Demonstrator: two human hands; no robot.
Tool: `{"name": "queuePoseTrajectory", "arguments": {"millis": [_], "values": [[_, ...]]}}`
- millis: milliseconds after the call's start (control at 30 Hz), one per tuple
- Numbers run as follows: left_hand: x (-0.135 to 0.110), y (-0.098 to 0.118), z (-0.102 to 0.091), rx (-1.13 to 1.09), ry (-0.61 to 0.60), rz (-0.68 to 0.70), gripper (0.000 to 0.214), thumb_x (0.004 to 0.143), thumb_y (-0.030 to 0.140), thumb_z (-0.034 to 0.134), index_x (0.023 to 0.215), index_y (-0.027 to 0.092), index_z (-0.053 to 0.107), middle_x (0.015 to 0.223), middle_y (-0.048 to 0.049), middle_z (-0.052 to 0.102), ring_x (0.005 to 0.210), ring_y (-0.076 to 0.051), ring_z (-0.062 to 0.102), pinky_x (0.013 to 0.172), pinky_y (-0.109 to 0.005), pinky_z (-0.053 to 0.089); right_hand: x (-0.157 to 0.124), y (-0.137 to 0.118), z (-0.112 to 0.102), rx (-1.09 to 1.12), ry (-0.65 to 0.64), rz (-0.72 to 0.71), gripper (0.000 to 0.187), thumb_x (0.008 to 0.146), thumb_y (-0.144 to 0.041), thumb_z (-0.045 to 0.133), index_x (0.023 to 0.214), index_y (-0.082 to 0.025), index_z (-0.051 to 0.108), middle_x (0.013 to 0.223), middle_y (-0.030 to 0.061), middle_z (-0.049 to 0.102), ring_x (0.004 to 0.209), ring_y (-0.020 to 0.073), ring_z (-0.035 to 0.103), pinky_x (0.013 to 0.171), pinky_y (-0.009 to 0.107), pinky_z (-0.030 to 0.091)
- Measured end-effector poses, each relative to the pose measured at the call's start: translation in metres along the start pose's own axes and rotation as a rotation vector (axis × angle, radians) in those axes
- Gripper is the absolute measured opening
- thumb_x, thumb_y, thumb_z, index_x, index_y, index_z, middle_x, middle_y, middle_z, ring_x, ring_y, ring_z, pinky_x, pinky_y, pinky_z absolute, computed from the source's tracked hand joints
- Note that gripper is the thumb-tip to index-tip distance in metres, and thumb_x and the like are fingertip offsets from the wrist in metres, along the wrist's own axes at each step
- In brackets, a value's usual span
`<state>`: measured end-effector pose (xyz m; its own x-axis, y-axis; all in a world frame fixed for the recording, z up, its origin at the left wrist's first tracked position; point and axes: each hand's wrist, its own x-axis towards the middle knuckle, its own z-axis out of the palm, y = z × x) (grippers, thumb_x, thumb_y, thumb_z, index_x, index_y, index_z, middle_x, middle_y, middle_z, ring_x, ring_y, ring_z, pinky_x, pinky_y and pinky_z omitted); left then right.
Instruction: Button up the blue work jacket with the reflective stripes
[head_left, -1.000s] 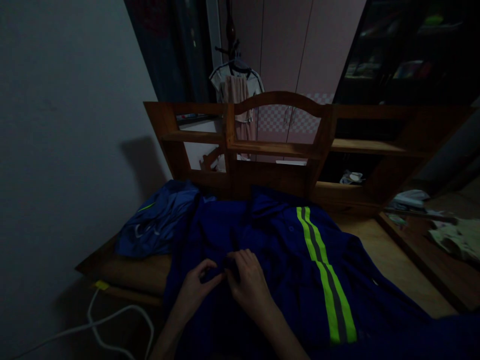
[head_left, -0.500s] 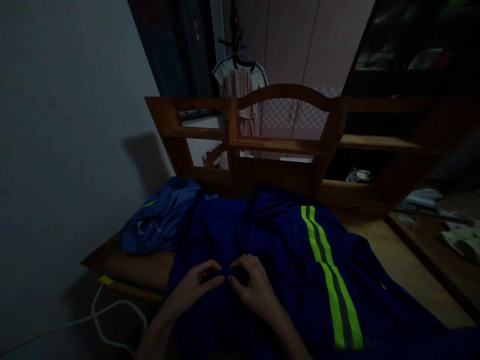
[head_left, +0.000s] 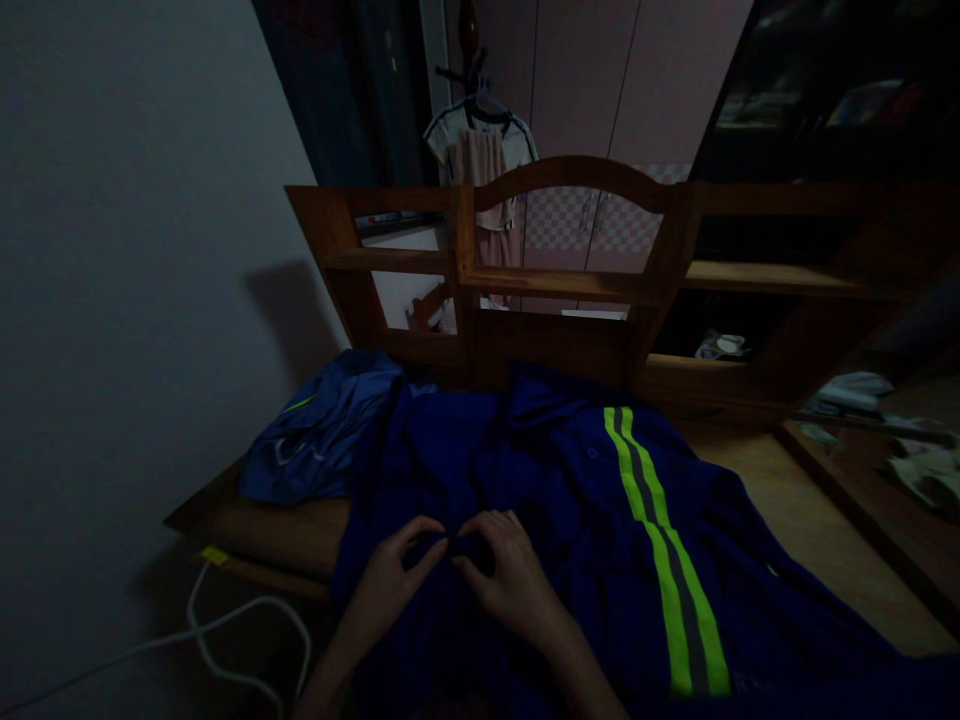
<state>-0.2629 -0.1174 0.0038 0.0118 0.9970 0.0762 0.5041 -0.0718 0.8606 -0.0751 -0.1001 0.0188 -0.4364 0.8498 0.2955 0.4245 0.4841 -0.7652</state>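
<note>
Left hand (head_left: 401,568) and right hand (head_left: 510,570) are curving narrowly, any fabric hold unclear, over a reflective-striped jacket (head_left: 559,505) lying spread, likely for access, toward the bed (head_left: 787,490)'s far edge.

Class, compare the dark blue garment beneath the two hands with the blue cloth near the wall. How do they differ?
The dark blue garment is spread wide; the blue cloth lies bunched up. The garment is deeper blue, the cloth paler. The garment has a broad yellow-green and grey band, the cloth a thin yellow-green line. Both are creased.
</note>
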Motion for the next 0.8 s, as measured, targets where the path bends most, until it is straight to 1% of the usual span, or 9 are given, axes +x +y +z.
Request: {"name": "queuePoseTrajectory", "arguments": {"millis": [100, 267, 433, 667, 800], "values": [[0.0004, -0.0003, 0.001, 0.034, 0.011, 0.004, 0.023, 0.081, 0.038, 0.054, 0.092, 0.021, 0.064, 0.093, -0.0033, 0.066, 0.092, -0.02, 0.061, 0.085, -0.03, 0.048, -0.0003, 0.0023, 0.0024, -0.033, 0.001, -0.013, 0.014, 0.082, -0.02, 0.06, 0.096, -0.023, 0.055, 0.094, 0.0007, 0.061, 0.095, 0.0177, 0.054, 0.097, 0.037, 0.029], [0.0019, -0.0006, 0.0012, 0.018, -0.017, 0.009, 0.023, 0.083, 0.038, 0.053, 0.093, 0.02, 0.062, 0.095, -0.0039, 0.066, 0.094, -0.02, 0.061, 0.087, -0.03, 0.047, -0.0005, 0.0034, 0.0031, -0.05, 0.01, -0.034, 0.013, 0.085, -0.022, 0.058, 0.097, -0.023, 0.055, 0.093, 0.0006, 0.061, 0.093, 0.0169, 0.054, 0.095, 0.035, 0.029], [-0.0001, -0.0013, -0.0005, 0.0, 0.003, 0.003, 0.025, 0.082, 0.04, 0.054, 0.093, 0.02, 0.064, 0.097, -0.0047, 0.067, 0.096, -0.021, 0.061, 0.088, -0.031, 0.047, -0.0006, 0.0024, 0.0042, -0.052, 0.024, -0.04, 0.01, 0.086, -0.022, 0.056, 0.096, -0.022, 0.055, 0.092, 0.001, 0.062, 0.093, 0.0172, 0.054, 0.092, 0.034, 0.031], [-0.0019, -0.0026, -0.0081, -0.042, -0.063, 0.001, 0.023, 0.082, 0.039, 0.056, 0.093, 0.021, 0.066, 0.097, -0.0035, 0.067, 0.094, -0.02, 0.061, 0.088, -0.03, 0.046, -0.0002, 0.0025, 0.0075, -0.082, 0.032, -0.03, 0.007, 0.087, -0.023, 0.054, 0.095, -0.022, 0.054, 0.091, 0.0008, 0.061, 0.09, 0.0169, 0.054, 0.089, 0.033, 0.031], [-0.0005, -0.0031, -0.003, -0.085, -0.028, -0.029, 0.023, 0.08, 0.038, 0.059, 0.094, 0.021, 0.064, 0.097, -0.0035, 0.066, 0.094, -0.019, 0.061, 0.086, -0.029, 0.047, 0.0003, 0.002, 0.0074, -0.106, 0.022, -0.04, 0.008, 0.087, -0.019, 0.052, 0.095, -0.021, 0.053, 0.091, 0.0013, 0.06, 0.089, 0.0168, 0.053, 0.085, 0.032, 0.032]]}}
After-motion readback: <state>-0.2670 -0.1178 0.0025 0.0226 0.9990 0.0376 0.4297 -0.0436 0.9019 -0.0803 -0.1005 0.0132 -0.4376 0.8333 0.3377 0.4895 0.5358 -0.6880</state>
